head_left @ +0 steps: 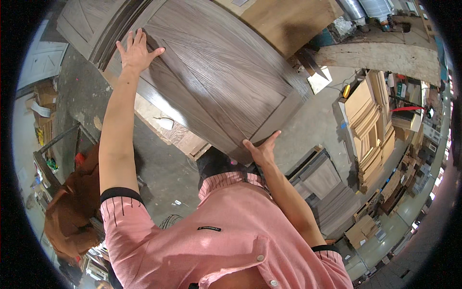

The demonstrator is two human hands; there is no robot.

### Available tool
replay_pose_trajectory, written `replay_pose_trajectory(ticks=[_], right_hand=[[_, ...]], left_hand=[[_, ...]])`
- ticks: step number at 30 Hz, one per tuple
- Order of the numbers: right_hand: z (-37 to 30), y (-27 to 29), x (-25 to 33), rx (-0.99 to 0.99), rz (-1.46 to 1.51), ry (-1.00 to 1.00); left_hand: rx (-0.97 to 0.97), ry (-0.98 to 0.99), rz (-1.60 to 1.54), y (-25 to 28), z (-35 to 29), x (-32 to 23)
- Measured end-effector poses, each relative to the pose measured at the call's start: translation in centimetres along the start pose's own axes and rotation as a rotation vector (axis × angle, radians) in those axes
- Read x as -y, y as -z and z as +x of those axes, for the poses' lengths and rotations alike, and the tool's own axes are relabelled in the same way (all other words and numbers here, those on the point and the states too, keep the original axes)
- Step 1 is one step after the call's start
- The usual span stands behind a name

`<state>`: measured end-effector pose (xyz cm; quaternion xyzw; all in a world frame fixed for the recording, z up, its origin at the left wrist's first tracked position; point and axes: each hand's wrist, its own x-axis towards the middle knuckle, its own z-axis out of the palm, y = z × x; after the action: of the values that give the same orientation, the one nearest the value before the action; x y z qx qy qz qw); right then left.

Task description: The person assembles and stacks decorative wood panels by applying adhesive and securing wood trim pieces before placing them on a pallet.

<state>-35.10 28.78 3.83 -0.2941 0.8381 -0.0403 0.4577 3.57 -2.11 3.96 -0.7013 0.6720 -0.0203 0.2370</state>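
Note:
A large grey-brown wood-grain door panel (231, 62) with raised diagonal strips slants across the view in front of me. My left hand (136, 54) lies on its left end with the fingers spread, pressing on the face near the edge. At the near right corner, my right hand (262, 153) grips the edge. Its thumb rests against the panel, one finger points outward, and the other fingers are partly hidden. Beyond the left end lies a second, similar panel (86, 26), with dark edges between the two.
Pale plywood (178, 126) shows under the panel's near edge. A brown board (288, 24) lies beyond it. To the right, a rack of wooden boards (370, 130) and stacked grey panels (327, 188) stand on the concrete floor. A brown draped thing (72, 216) is at left.

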Motion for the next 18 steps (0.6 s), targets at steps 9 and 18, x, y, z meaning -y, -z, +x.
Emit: replay_pose_trajectory(ticks=[9, 18], right_hand=[[0.1, -0.2, 0.2, -0.013, 0.064, 0.037], [1.6, -2.2, 0.1, -0.396, 0.112, 0.315]], left_hand=[[-0.153, -0.013, -0.061, -0.2, -2.3, -1.3], [-0.087, -0.291, -0.631, -1.3, -19.4, -18.1]])
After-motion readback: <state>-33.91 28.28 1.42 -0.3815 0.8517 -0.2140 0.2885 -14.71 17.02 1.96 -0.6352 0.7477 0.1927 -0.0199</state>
